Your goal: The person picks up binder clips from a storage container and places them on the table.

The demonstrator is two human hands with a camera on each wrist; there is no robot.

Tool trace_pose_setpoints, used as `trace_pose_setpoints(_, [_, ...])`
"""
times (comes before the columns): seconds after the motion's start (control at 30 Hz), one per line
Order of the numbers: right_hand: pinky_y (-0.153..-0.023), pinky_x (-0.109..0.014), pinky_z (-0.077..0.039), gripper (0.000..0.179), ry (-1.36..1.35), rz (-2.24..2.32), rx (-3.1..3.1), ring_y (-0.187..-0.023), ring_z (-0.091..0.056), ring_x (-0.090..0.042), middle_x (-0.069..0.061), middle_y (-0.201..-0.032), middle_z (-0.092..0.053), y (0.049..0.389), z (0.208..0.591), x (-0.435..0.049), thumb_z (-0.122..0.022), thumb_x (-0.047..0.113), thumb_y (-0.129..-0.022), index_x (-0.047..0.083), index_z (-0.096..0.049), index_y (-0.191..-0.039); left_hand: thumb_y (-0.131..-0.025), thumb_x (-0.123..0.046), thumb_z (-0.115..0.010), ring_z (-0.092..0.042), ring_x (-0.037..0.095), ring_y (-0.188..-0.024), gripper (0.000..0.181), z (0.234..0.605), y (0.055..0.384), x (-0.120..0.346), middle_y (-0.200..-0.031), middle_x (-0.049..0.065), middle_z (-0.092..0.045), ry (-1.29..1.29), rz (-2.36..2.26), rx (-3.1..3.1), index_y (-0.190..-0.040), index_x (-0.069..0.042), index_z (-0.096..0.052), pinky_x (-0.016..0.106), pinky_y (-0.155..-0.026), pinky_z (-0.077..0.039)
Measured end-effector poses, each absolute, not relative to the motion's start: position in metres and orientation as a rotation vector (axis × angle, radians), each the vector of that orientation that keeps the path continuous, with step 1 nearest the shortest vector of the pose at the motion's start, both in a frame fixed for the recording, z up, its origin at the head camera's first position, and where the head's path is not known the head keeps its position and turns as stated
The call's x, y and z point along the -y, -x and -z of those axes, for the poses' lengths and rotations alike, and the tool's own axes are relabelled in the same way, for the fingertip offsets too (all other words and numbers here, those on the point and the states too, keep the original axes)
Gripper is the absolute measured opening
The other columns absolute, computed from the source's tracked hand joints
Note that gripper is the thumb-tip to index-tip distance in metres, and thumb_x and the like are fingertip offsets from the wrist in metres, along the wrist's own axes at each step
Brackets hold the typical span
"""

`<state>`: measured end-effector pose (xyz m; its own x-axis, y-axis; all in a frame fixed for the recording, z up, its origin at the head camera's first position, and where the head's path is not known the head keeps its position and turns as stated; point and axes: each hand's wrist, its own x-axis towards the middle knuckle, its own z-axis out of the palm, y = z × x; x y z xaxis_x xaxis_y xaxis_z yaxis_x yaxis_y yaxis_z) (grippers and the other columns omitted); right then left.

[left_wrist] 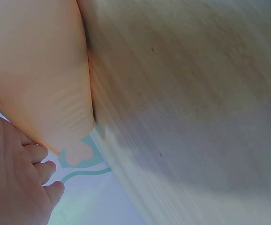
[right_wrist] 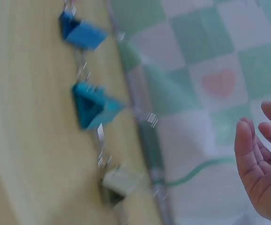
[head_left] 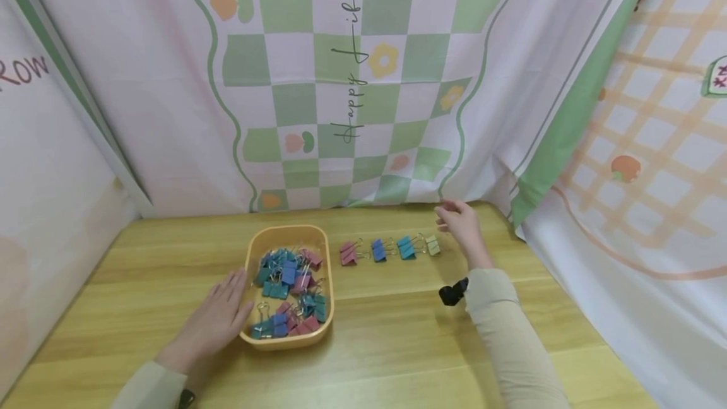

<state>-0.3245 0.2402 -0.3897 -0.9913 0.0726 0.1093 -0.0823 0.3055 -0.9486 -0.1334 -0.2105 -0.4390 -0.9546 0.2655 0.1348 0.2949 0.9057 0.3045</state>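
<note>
My left hand (head_left: 211, 319) rests its straight fingers against the left side of an orange plastic bin (head_left: 330, 283). In the left wrist view, the fingers touch the bin's outer wall (left_wrist: 41, 79). A heap of teal, blue and pink binder clips (head_left: 289, 272) lies inside. To the right of the bin stands a row: a pink binder clip (head_left: 349, 254), a blue binder clip (head_left: 378, 250), a teal binder clip (head_left: 406, 247) and a pale yellow binder clip (head_left: 433, 245). My right hand (head_left: 461, 226) hovers beyond the yellow clip, fingers loosely bent, holding nothing.
The wood-grain table (head_left: 386, 346) ends at a hanging green-and-white checked cloth (head_left: 335, 100) at the back. More printed curtains stand at the left and right. A black wrist device (head_left: 453, 293) sits at the right sleeve.
</note>
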Motion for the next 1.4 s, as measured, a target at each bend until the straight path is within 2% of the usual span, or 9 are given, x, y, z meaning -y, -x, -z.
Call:
trace_pose_setpoints(0.17, [-0.07, -0.027, -0.054, 0.048, -0.163, -1.813, 2.423, -0.085, -0.059, -0.026, -0.021, -0.119, -0.051, 0.314, 0.367, -0.215, -0.059, 0.012, -0.091, -0.001, -0.043, -0.134, -0.099, -0.028, -0.038, -0.016, 0.041, -0.133, 0.059, 0.44, 0.133, 0.21, -0.146, 0.025, -0.018, 0.442, 0.499, 2.973, -0.141, 0.011, -0.02, 0.053, -0.106, -0.016])
trace_pose_setpoints(0.37, [-0.069, -0.03, -0.055, 0.048, -0.315, -1.86, 2.406, -0.077, -0.059, -0.016, -0.02, -0.117, -0.052, 0.3, 0.348, -0.18, -0.06, 0.009, -0.09, 0.0, -0.043, -0.134, -0.099, -0.028, -0.038, -0.015, 0.041, -0.133, 0.059, 0.439, 0.133, 0.21, -0.147, 0.024, -0.018, 0.439, 0.502, 2.974, -0.141, 0.01, -0.02, 0.053, -0.106, -0.016])
trace_pose_setpoints(0.5, [-0.068, -0.032, -0.055, 0.048, -0.413, -1.868, 2.42, -0.079, -0.06, -0.02, -0.019, -0.116, -0.054, 0.293, 0.344, -0.157, -0.062, 0.011, -0.089, 0.001, -0.045, -0.132, -0.099, -0.028, -0.038, -0.015, 0.04, -0.134, 0.059, 0.439, 0.133, 0.211, -0.147, 0.024, -0.018, 0.438, 0.503, 2.973, -0.141, 0.01, -0.02, 0.053, -0.106, -0.016])
trace_pose_setpoints(0.73, [-0.065, -0.035, -0.055, 0.046, -0.619, -1.867, 2.46, -0.085, -0.059, -0.038, -0.021, -0.113, -0.056, 0.281, 0.346, -0.121, -0.062, 0.008, -0.088, -0.001, -0.046, -0.13, -0.099, -0.028, -0.038, -0.016, 0.04, -0.133, 0.059, 0.44, 0.133, 0.211, -0.147, 0.024, -0.018, 0.446, 0.496, 2.968, -0.141, 0.01, -0.02, 0.053, -0.106, -0.016])
trace_pose_setpoints(1.0, [-0.065, -0.041, -0.055, 0.044, -0.738, -1.902, 2.493, -0.08, -0.06, -0.034, -0.019, -0.11, -0.056, 0.27, 0.352, -0.09, -0.06, 0.007, -0.089, -0.001, -0.047, -0.129, -0.099, -0.027, -0.037, -0.016, 0.041, -0.133, 0.059, 0.442, 0.133, 0.211, -0.146, 0.025, -0.018, 0.465, 0.503, 2.953, -0.14, 0.011, -0.02, 0.053, -0.107, -0.016])
trace_pose_setpoints(1.17, [-0.059, -0.032, -0.055, 0.042, -0.799, -1.851, 2.544, -0.076, -0.061, -0.03, -0.019, -0.108, -0.057, 0.266, 0.36, -0.072, -0.062, 0.006, -0.087, -0.002, -0.05, -0.126, -0.099, -0.027, -0.038, -0.016, 0.041, -0.133, 0.059, 0.443, 0.132, 0.211, -0.146, 0.025, -0.019, 0.466, 0.51, 2.948, -0.14, 0.011, -0.02, 0.053, -0.107, -0.016])
trace_pose_setpoints(1.27, [-0.05, -0.029, -0.053, 0.041, -0.805, -1.791, 2.607, -0.07, -0.062, -0.026, -0.015, -0.107, -0.059, 0.262, 0.368, -0.061, -0.064, 0.01, -0.087, 0.001, -0.052, -0.125, -0.099, -0.027, -0.037, -0.015, 0.041, -0.133, 0.059, 0.443, 0.133, 0.212, -0.146, 0.025, -0.019, 0.462, 0.509, 2.951, -0.14, 0.011, -0.02, 0.053, -0.107, -0.016])
trace_pose_setpoints(1.4, [-0.052, -0.037, -0.054, 0.042, -0.864, -1.777, 2.67, -0.071, -0.062, -0.028, -0.015, -0.107, -0.059, 0.259, 0.379, -0.045, -0.065, 0.012, -0.087, 0.002, -0.052, -0.125, -0.099, -0.028, -0.037, -0.015, 0.04, -0.133, 0.059, 0.444, 0.134, 0.212, -0.146, 0.024, -0.018, 0.456, 0.508, 2.957, -0.141, 0.01, -0.02, 0.052, -0.107, -0.016])
